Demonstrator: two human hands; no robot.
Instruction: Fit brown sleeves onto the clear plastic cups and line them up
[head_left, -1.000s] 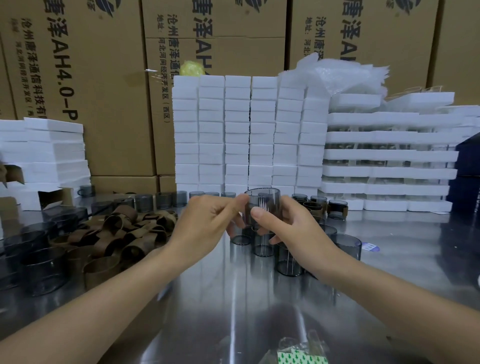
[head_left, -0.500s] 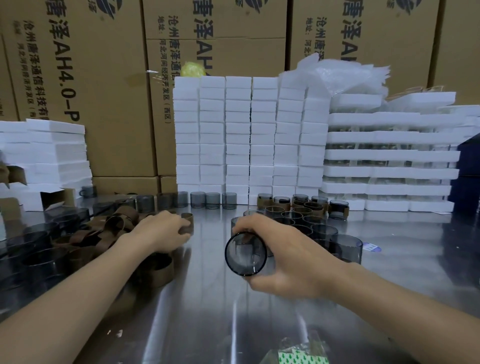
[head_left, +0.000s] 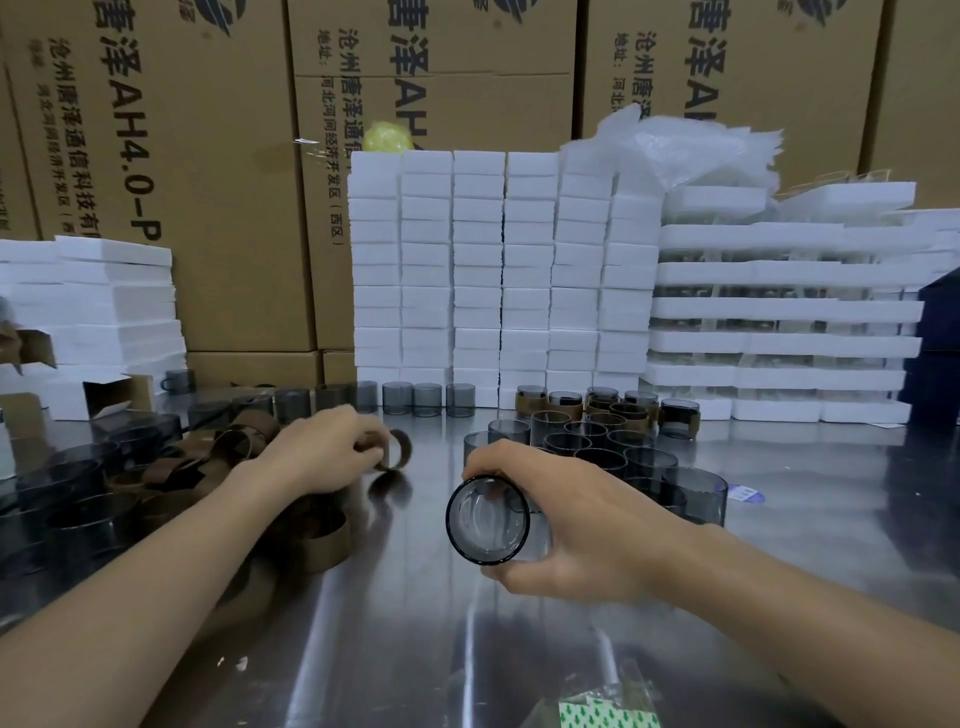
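Steel worktop (head_left: 467, 649), shiny and streaked with reflections, fills the foreground. The right grip (head_left: 576, 525) is wrapped round a clear cup (head_left: 488, 519), which it holds on its side just above the worktop with the open end toward the camera. The left grip (head_left: 322, 452) pinches a brown sleeve (head_left: 397, 449) standing on edge at the rim of the sleeve pile (head_left: 208, 467). Bare cups (head_left: 597, 441) cluster just beyond the right grip, with sleeved cups (head_left: 602, 405) behind them. A cup row (head_left: 410, 397) runs along the back, and more dark cups (head_left: 62, 493) crowd the left edge. White foam blocks (head_left: 498, 270) rise in stacks at the worktop's far side, with crumpled bags (head_left: 685, 145) on top. Printed cartons (head_left: 208, 156) wall off the room behind. A green-and-white packet (head_left: 608, 717) lies at the near edge.
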